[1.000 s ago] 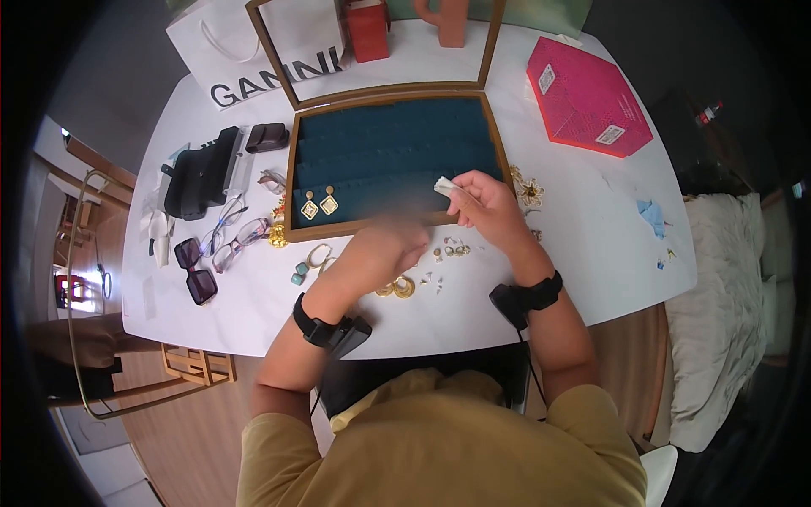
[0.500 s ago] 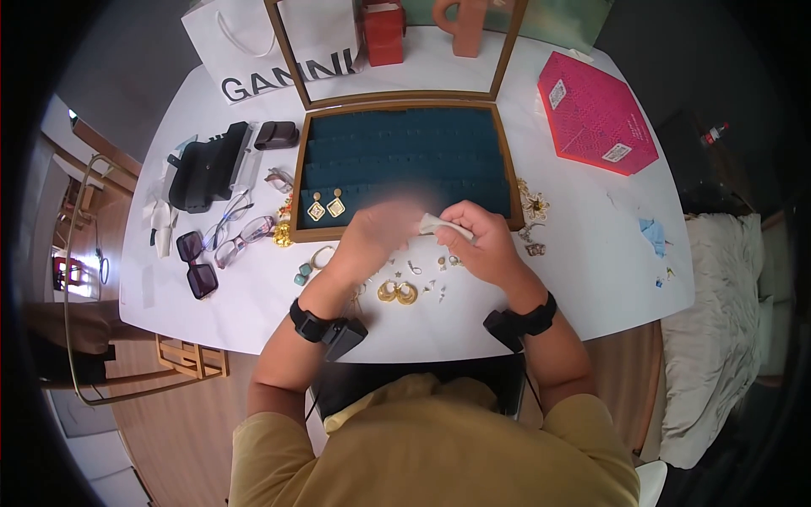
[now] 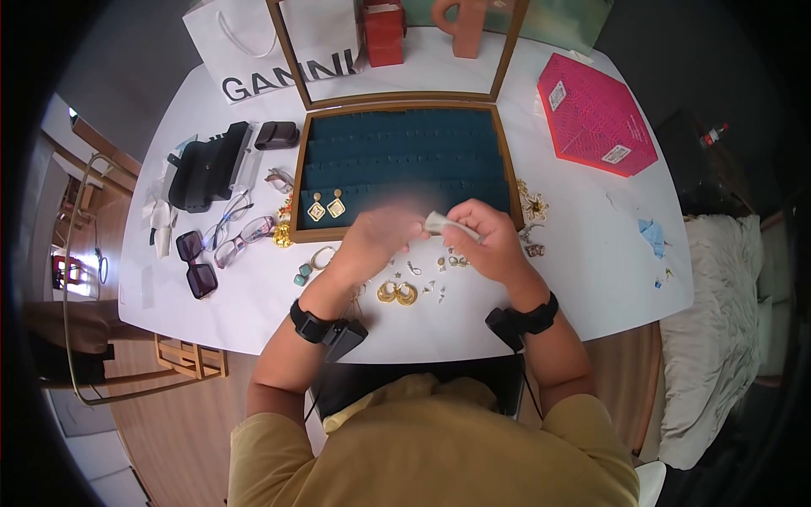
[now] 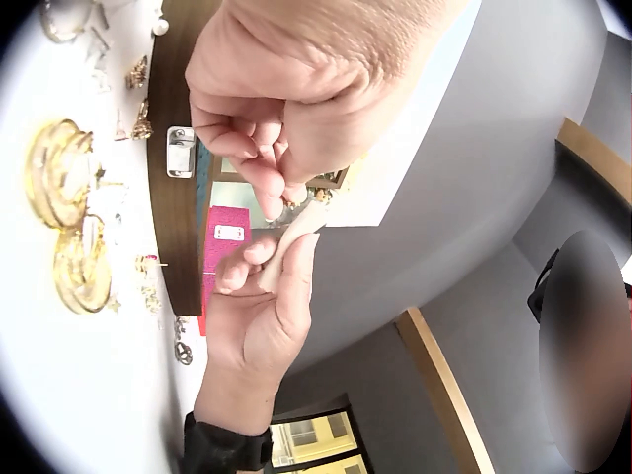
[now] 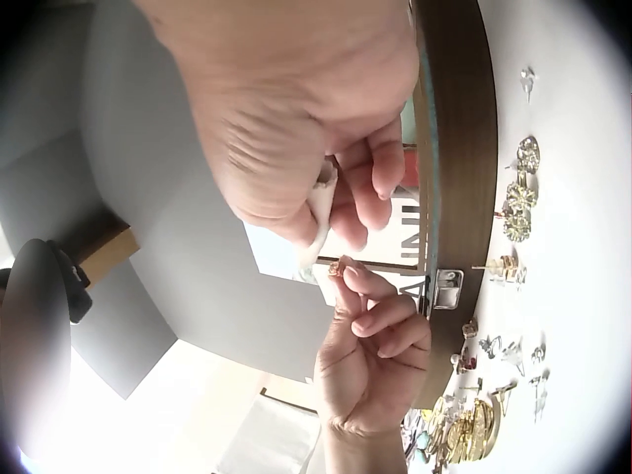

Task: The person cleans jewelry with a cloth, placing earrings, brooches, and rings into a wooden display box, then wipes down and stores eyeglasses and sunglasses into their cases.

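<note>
Just in front of the wooden jewellery case, both hands meet. My right hand grips a folded whitish cloth, its end sticking out toward the left fingers. With thumb and fingertips, my left hand pinches a small gold-coloured piece, seen in the right wrist view beside the cloth; its shape is unclear. Two diamond-shaped gold earrings lie on the case's dark teal lining. Gold hoops and several small earrings lie on the table below the hands.
The case's framed lid stands open at the back, before a white paper bag and a red box. Sunglasses, clear glasses and a black case lie left. A pink box is at right.
My hands have come together, the cloth's end now at the left fingertips. The left hand has moved up from above the gold hoops, uncovering them. The head view has shifted slightly.
</note>
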A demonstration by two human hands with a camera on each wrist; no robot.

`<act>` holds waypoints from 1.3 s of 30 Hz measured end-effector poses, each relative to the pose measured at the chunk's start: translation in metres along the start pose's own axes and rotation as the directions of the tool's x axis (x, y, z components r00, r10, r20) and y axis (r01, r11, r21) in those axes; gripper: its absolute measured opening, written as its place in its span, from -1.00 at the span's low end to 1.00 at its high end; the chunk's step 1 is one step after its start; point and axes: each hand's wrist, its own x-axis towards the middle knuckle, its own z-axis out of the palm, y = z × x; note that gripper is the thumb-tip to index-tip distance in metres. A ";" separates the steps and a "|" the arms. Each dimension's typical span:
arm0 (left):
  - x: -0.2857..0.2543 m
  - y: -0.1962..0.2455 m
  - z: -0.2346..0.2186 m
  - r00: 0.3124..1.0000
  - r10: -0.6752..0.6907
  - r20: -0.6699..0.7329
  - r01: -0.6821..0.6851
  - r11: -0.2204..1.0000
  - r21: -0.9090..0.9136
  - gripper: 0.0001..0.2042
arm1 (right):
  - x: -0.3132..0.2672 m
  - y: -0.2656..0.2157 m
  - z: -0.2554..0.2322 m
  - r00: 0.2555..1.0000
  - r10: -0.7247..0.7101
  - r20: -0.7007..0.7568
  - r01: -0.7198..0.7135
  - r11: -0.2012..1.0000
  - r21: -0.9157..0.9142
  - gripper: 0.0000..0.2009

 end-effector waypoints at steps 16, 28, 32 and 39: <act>-0.003 0.007 0.002 1.000 0.002 0.006 -0.002 0.999 -0.036 -0.87 | 0.005 0.011 0.001 0.987 0.024 -0.161 -0.036 0.997 -0.072 -0.86; -0.002 0.007 -0.001 0.999 0.020 -0.039 -0.023 0.996 -0.082 -0.87 | 0.004 0.012 0.000 0.993 0.071 -0.091 -0.077 0.995 -0.061 -0.88; -0.002 0.017 -0.014 0.985 0.082 -0.154 -0.114 0.972 -0.207 -0.82 | 0.005 0.012 0.001 0.989 0.086 -0.122 -0.090 0.995 -0.033 -0.85; 0.011 0.008 -0.057 0.849 0.134 -0.510 -0.194 0.979 -0.066 -0.82 | 0.005 0.012 0.002 0.990 0.082 -0.117 -0.085 0.996 -0.024 -0.85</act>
